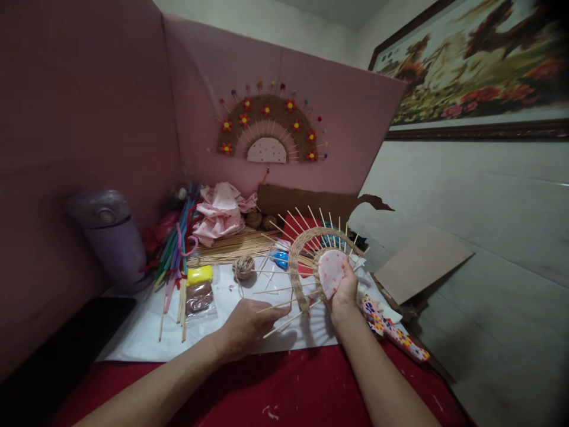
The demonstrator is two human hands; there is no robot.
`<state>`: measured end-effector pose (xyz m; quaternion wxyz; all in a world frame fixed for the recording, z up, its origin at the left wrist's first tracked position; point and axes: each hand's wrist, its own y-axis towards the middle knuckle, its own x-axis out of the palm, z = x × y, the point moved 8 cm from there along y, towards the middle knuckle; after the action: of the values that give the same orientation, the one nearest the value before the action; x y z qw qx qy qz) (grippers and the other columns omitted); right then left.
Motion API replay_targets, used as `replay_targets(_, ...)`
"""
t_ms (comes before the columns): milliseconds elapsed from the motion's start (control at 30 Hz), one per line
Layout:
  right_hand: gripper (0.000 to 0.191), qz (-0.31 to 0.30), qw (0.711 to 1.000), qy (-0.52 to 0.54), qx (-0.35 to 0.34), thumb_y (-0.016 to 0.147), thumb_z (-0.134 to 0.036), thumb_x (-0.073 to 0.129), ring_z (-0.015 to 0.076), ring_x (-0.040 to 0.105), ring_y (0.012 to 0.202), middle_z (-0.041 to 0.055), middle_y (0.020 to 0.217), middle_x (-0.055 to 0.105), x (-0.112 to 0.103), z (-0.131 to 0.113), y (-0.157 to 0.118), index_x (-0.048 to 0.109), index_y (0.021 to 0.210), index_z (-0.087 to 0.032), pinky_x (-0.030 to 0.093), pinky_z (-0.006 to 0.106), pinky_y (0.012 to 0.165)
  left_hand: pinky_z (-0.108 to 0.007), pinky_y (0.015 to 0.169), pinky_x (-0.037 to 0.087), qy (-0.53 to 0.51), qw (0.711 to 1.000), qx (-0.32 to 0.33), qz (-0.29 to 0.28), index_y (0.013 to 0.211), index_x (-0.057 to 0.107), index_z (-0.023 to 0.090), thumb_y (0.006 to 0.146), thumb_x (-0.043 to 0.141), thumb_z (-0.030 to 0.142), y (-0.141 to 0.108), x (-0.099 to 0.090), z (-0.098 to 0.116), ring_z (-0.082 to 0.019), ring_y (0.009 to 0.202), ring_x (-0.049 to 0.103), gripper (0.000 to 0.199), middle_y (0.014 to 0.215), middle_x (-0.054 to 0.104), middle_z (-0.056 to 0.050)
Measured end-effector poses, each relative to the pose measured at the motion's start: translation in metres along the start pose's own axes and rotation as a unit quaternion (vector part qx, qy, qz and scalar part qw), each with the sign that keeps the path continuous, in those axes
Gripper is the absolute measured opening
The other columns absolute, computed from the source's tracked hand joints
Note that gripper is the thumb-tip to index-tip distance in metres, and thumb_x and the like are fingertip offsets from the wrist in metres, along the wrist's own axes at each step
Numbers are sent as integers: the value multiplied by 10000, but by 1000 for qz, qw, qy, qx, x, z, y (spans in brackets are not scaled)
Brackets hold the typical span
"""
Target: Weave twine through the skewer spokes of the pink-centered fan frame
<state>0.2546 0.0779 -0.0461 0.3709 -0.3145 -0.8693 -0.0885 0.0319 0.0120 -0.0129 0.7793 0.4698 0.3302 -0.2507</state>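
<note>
My right hand (347, 290) grips a half-round woven fan by its white-pink dotted centre (331, 271), thumb on the front face. Thin wooden sticks spread outward from that centre, and a woven band of brown twine (295, 261) arcs across them. At the band's lower left end is my left hand (255, 323), its thumb and fingers closed beside the lower sticks. A strand from the twine ball (243, 268) runs down toward this hand; the fingertips partly hide what they pinch.
A finished flowered fan (267, 112) is fixed on the pink board. Around the white sheet (146, 332) are a purple bottle (116, 243), coloured pipe cleaners (175, 255), yellow and brown clay packs (200, 290), loose sticks (222, 246), dotted cloth (222, 210) and a flower-patterned object (395, 329).
</note>
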Motion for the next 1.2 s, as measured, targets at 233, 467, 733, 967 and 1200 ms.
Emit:
replay_targets(233,379,8,1000,-17,2,768,-462,520,162,645,737,35,835,692,-6,2,4,608,991,-167,528,318,718,-203,547,451,17,999,-21,22,992,655,186,851,440,182,0,-3,-6,-119,606,622,257,693,682,-51)
replay_targets(467,337,60,998,-19,14,792,-399,491,151,642,730,32,862,684,-11,-2,2,600,1002,-160,520,318,733,-194,536,434,17,999,-34,23,955,662,177,848,445,179,1,-7,-7,-113,586,613,243,657,667,-37)
replay_targets(733,265,82,997,-7,11,800,-360,493,138,644,721,23,811,693,-11,-7,-2,622,913,-159,530,273,674,-200,547,447,20,998,-26,48,959,660,175,871,410,199,2,-14,-2,-115,600,617,267,659,664,-38)
replay_targets(967,272,79,997,-4,15,813,-339,467,134,644,740,28,838,693,-12,-5,0,633,924,-154,526,280,718,-194,533,425,18,997,-50,63,994,657,177,883,408,203,0,-16,-9,-99,549,584,273,624,648,-24)
replay_targets(1200,251,82,997,-12,11,809,-348,473,127,638,695,13,785,683,-10,-9,-1,618,892,-161,535,277,687,-199,515,380,14,996,-55,68,1019,644,176,884,417,191,0,-18,-12,-88,524,542,265,621,634,-9)
